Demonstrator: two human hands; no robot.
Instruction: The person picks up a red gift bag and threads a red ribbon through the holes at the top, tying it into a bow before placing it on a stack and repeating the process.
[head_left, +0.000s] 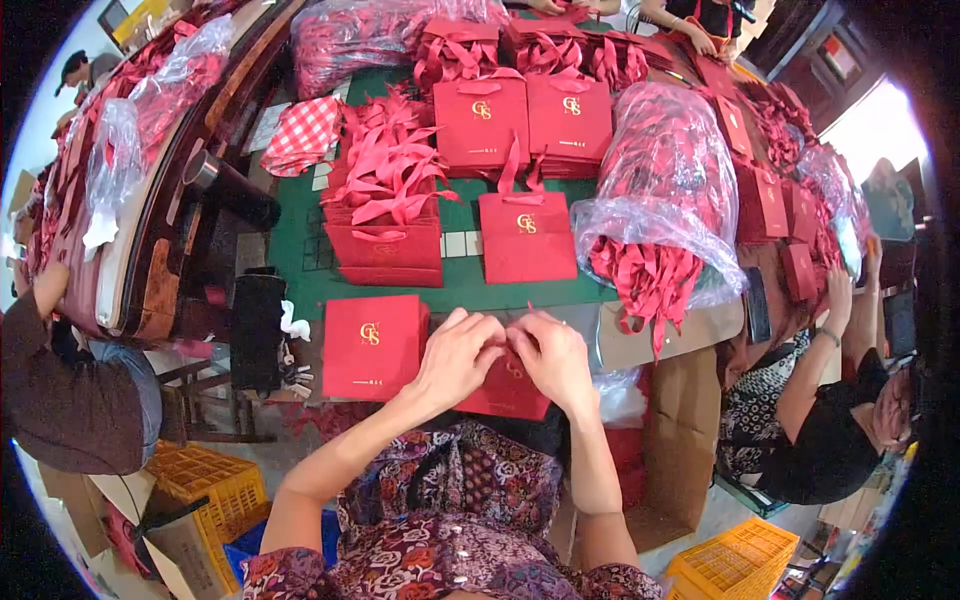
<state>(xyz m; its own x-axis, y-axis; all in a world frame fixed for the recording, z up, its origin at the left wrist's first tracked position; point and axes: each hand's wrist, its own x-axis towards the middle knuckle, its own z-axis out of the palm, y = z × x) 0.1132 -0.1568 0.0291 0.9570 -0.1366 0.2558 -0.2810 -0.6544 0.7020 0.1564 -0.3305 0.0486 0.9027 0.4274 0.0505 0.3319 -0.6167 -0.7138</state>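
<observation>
In front of my body a red paper gift bag point(508, 392) with a gold emblem hangs tilted at the table's near edge. My left hand point(462, 350) and my right hand point(550, 355) are close together at its top edge, fingers bent and pinched on it. A thin red tip, perhaps ribbon, pokes up between them; the fingers hide the rest. Left of my left hand lies a stack of flat red bags point(372, 345) without visible ribbons. Beyond my hands, one red bag with a ribbon handle point(528, 237) rests on the green table top point(460, 293).
Finished-looking bags with ribbons point(385, 255) are stacked behind. A clear plastic sack point(665, 150) spills red ribbons at right. A dark phone point(757, 305) lies near the right edge. Other people point(835, 400) work at both sides. Yellow crates point(735, 562) and a cardboard box point(680, 440) stand below.
</observation>
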